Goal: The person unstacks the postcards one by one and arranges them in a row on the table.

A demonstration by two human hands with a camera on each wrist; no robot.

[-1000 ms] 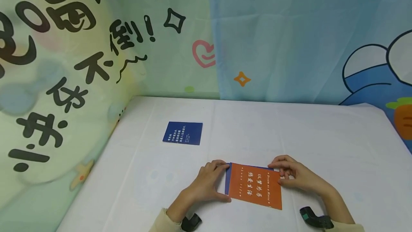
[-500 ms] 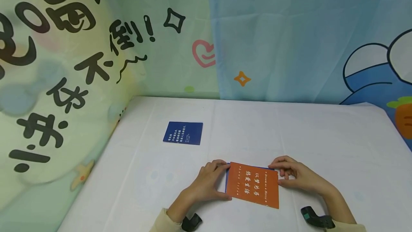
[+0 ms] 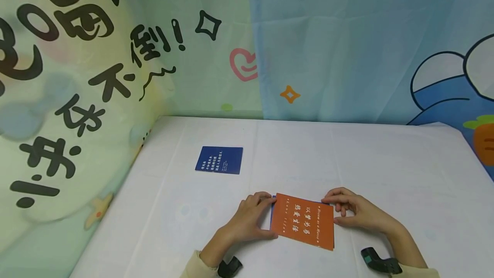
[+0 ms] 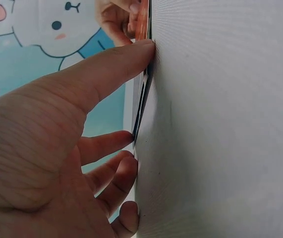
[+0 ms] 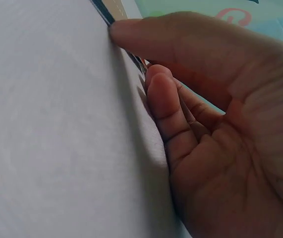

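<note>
Now the surface [image 3: 386, 158], covered in white cloth, carries two groups of cards, and only the nearer one has changed. Compared with a second ago, the orange card [image 3: 302, 221] has slid a little to the left over the blue card [image 3: 272, 213] beneath it: the blue strip that showed broadly along the left edge is now only a thin sliver, and the orange card's right edge sits further in. I judge from this that the two cards are being squared up into one neat stack, and are nearly aligned.

The left hand [image 3: 247, 222] rests at the stack's left edge, thumb on the near corner and fingers curled against the far corner, pinching the edges. The left wrist view shows its thumb [image 4: 111, 69] pressed on the card edges. The right hand [image 3: 356, 213] holds the right edge likewise, thumb and fingertips closed on it. The stack lies flat between both hands, touching each.

A separate dark blue card [image 3: 219, 159] lies well apart, further back to the left, unmoved.
</note>
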